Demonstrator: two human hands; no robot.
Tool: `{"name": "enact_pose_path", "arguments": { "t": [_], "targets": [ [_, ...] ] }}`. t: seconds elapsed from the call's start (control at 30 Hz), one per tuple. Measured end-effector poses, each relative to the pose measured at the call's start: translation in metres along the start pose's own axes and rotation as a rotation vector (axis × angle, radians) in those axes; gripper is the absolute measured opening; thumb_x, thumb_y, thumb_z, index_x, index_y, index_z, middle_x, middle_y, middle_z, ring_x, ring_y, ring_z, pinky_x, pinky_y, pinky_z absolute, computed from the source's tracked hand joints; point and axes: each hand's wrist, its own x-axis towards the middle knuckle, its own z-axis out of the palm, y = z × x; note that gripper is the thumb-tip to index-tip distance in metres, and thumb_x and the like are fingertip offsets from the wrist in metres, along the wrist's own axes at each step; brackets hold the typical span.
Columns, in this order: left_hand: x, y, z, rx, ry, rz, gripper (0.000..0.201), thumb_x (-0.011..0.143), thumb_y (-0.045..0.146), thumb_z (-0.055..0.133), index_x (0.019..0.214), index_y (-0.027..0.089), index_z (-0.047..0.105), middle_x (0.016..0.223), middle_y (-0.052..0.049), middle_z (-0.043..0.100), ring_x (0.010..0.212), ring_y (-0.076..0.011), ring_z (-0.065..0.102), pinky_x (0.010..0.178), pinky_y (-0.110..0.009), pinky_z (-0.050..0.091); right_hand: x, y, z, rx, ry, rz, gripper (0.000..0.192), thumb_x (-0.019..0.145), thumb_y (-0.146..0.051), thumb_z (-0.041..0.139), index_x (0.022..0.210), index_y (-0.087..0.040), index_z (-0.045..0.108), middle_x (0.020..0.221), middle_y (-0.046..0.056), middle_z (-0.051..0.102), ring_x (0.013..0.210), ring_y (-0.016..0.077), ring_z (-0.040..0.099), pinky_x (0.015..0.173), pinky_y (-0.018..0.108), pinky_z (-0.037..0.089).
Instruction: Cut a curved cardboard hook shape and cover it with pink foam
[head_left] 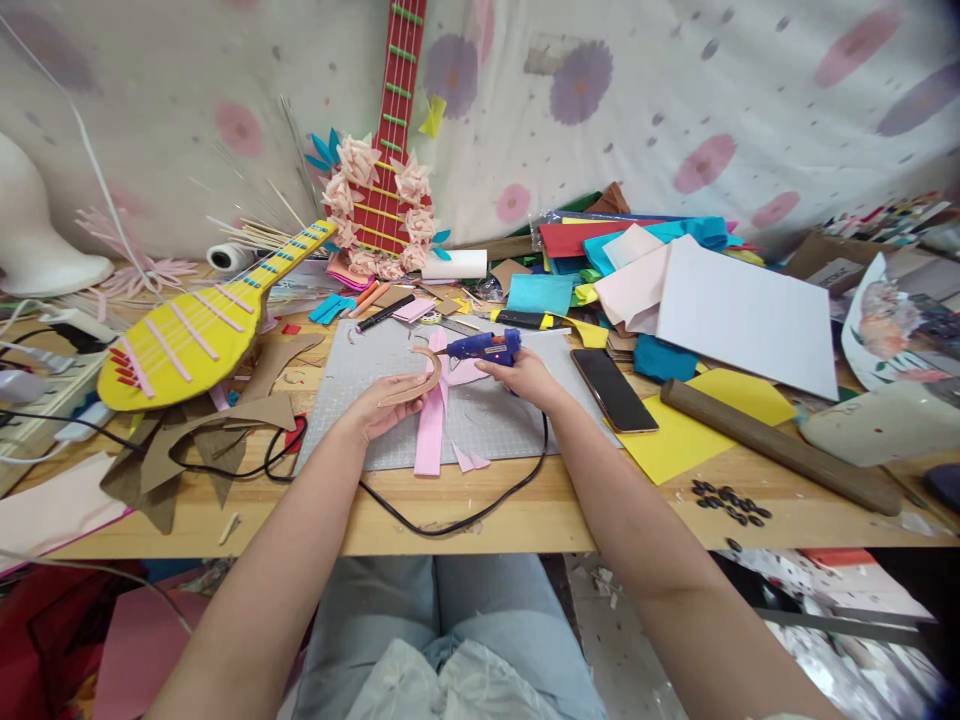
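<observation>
My left hand (390, 402) grips a curved strip of brown cardboard (429, 383), bent like a hook. A blue glue gun (484, 347) is in my right hand (525, 378), its nozzle pointing left at the upper part of the curved strip; whether it touches cannot be made out. Under both hands lies a grey cutting mat (352, 375). On the mat are pink strips (429, 440) that cross one another and small pink scraps (470, 460). The glue gun's black cord (450, 530) loops over the front of the table.
A yellow cardboard instrument (180, 345) lies left; a red one with paper flowers (382, 200) leans at the back. Right of the mat are a phone (613, 390), yellow sheet (652, 440), wooden roller (772, 445), black beads (731, 503) and a white board (746, 315).
</observation>
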Motion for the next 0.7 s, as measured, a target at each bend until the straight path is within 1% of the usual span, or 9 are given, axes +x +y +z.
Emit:
{"name": "enact_pose_path", "arguments": {
  "t": [0.27,0.47,0.7],
  "targets": [
    [0.0,0.001,0.0,0.02,-0.028,-0.017,0.008,0.07,0.012,0.065,0.076,0.009,0.068,0.067,-0.005,0.064,0.058,-0.0077,0.056,0.055,-0.018,0.043,0.002,-0.004,0.005,-0.009,0.016,-0.049,0.04,0.062,-0.056,0.06,0.075,-0.017,0.062,0.064,0.002,0.06,0.063,0.0157,0.054,0.063,0.028,0.042],
    [0.003,0.0,-0.003,0.024,-0.04,-0.031,0.01,0.069,0.011,0.065,0.079,0.009,0.068,0.067,-0.006,0.065,0.057,-0.008,0.056,0.053,-0.019,0.041,0.003,-0.009,0.011,0.041,0.007,-0.035,0.044,0.06,-0.056,0.061,0.079,-0.016,0.064,0.069,0.004,0.062,0.066,0.0154,0.055,0.065,0.028,0.042],
    [0.0,0.001,0.001,0.031,-0.038,-0.021,0.011,0.068,0.012,0.067,0.078,0.009,0.069,0.068,-0.005,0.064,0.059,-0.0082,0.055,0.055,-0.02,0.04,-0.001,-0.017,0.013,0.099,-0.009,-0.039,0.047,0.059,-0.057,0.062,0.084,-0.017,0.064,0.078,0.004,0.064,0.07,0.0158,0.056,0.066,0.028,0.042]
  ]
}}
